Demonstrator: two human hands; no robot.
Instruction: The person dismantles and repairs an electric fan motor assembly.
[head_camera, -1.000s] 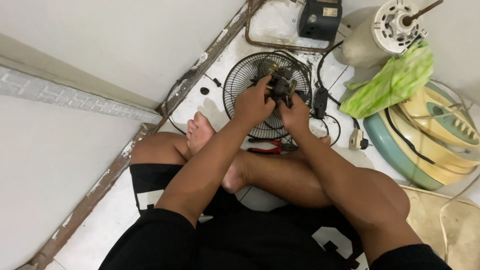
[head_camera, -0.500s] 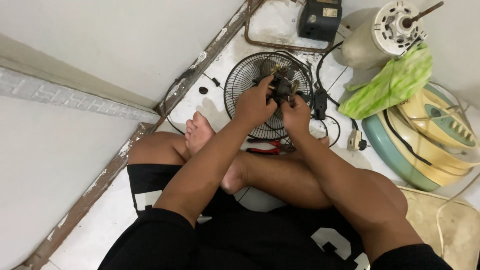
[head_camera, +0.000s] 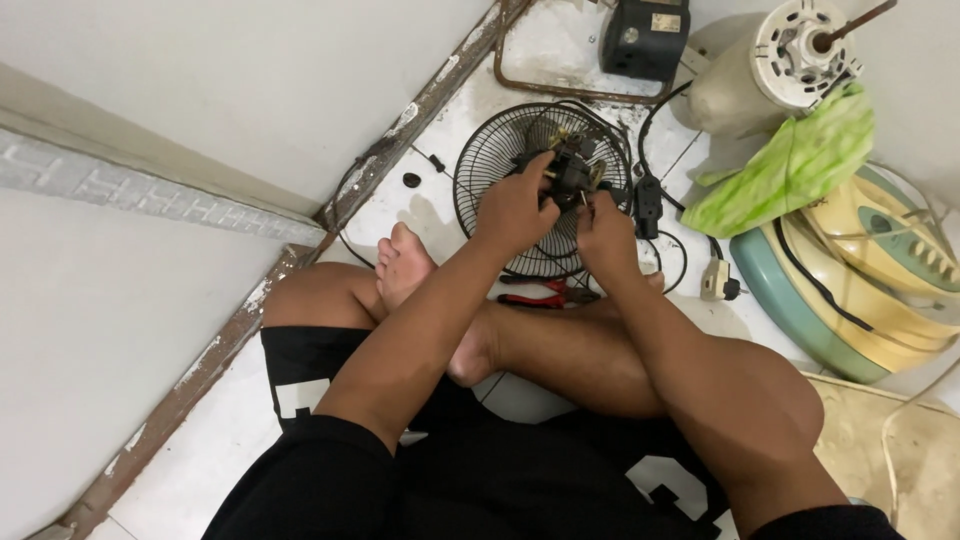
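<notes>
Tiled floor (head_camera: 440, 205) (fan grille (head_camera: 500, 165), red pliers (head_camera: 530, 298))

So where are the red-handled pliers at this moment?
The red-handled pliers lie on the floor at the head view's centre, just below the wire fan guard, near the right hand.

Both forearms reached forward over crossed legs; left hand (head_camera: 515, 208) and right hand (head_camera: 605, 232) curled, fingers gripping.

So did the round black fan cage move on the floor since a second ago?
No. The fan cage sits in the same spot beside the black box; both hands work at its middle.
</notes>
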